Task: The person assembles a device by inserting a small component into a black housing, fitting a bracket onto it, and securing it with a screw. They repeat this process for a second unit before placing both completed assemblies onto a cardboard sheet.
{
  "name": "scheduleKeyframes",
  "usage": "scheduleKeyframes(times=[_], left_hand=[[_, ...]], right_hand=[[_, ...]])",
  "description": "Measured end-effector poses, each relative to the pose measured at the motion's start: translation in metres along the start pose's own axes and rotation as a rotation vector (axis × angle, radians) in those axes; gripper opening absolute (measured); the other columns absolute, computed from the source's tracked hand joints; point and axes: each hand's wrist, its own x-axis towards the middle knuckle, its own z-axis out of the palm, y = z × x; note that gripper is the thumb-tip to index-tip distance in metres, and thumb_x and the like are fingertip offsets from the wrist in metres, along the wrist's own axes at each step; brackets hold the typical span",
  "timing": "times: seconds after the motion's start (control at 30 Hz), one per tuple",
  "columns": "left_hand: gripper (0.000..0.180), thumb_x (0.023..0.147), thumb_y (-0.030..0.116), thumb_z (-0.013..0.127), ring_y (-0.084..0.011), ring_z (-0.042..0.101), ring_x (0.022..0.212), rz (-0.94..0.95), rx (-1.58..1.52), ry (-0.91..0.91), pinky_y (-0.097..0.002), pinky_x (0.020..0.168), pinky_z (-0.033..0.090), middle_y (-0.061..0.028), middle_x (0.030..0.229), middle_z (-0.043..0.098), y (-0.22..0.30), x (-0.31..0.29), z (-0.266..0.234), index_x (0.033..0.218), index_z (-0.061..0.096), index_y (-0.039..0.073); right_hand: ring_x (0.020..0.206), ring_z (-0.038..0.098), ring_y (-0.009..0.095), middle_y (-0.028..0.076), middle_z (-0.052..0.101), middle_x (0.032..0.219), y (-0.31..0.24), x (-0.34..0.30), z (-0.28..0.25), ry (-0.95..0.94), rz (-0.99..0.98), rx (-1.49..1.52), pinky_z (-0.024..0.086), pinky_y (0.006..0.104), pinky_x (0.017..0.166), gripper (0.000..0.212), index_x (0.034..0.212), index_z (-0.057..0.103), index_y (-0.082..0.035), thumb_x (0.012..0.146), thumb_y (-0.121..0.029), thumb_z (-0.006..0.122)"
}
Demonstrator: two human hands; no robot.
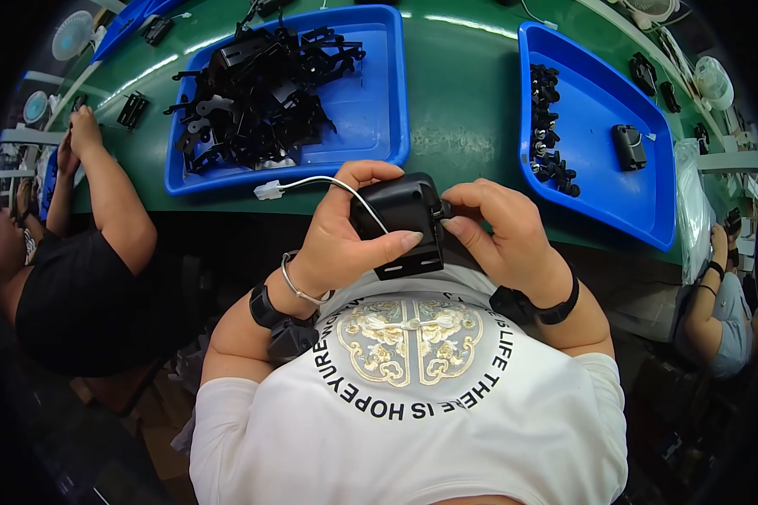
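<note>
Trays (pixel 401 93) in blue are sitting on the green table (pixel 459 126), co-workers (pixel 93 286) flanking you. Your left hand (pixel 333 240) is grasping the black housing (pixel 404 206) by the table's near edge; your right hand (pixel 514 227) is pinching its right side.

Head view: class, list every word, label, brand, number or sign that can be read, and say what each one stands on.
White shirt: black capital letters curve around an embroidered emblem; legible in part, wording not copied here.
Black casing: no lettering can be made out.
Left blue tray and right blue tray: none can be made out.
</note>
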Motion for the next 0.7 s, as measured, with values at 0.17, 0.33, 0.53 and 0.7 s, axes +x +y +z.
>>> scheduleKeyframes(times=[0.17, 0.33, 0.53, 0.7], left_hand=[[0.058, 0.068, 0.003, 0.074, -0.0096, 0.055, 0.09, 0.035, 0.028, -0.009, -0.0233, 0.078, 0.047, -0.0054, 0.101, 0.053, 0.002, -0.002, 0.001, 0.117, 0.042, 0.007], [0.058, 0.068, 0.003, 0.074, -0.0096, 0.055, 0.089, 0.04, 0.038, -0.022, -0.0233, 0.077, 0.047, -0.0056, 0.102, 0.053, 0.004, 0.001, 0.0, 0.117, 0.042, 0.007], [0.057, 0.069, 0.003, 0.074, -0.0096, 0.055, 0.089, 0.011, 0.038, -0.026, -0.0234, 0.077, 0.048, -0.0053, 0.101, 0.053, 0.006, 0.002, 0.001, 0.117, 0.043, 0.007], [0.057, 0.069, 0.004, 0.074, -0.0097, 0.055, 0.089, -0.053, -0.031, -0.01, -0.0237, 0.077, 0.048, -0.005, 0.1, 0.053, 0.006, 0.002, 0.001, 0.116, 0.043, 0.007]], right_hand=[[0.057, 0.05, 0.019, 0.009, 0.055, 0.07, 0.008, -0.006, -0.009, -0.198, 0.089, -0.049, 0.04, 0.0266, 0.052, 0.017, 0.088, 0.056, 0.001, 0.087, -0.017, 0.058], [0.057, 0.051, 0.02, 0.01, 0.054, 0.07, -0.004, -0.005, -0.008, -0.106, 0.204, 0.129, 0.041, 0.0277, 0.053, 0.023, 0.089, 0.055, 0.0, 0.089, -0.023, 0.054], [0.059, 0.052, 0.02, 0.01, 0.054, 0.071, 0.01, -0.008, 0.0, -0.06, 0.074, -0.007, 0.041, 0.0276, 0.054, 0.029, 0.09, 0.055, 0.0, 0.089, -0.029, 0.053], [0.058, 0.051, 0.023, 0.011, 0.054, 0.072, 0.006, -0.008, 0.005, -0.049, 0.106, 0.013, 0.041, 0.0296, 0.053, 0.028, 0.088, 0.054, 0.0, 0.088, -0.027, 0.055]])
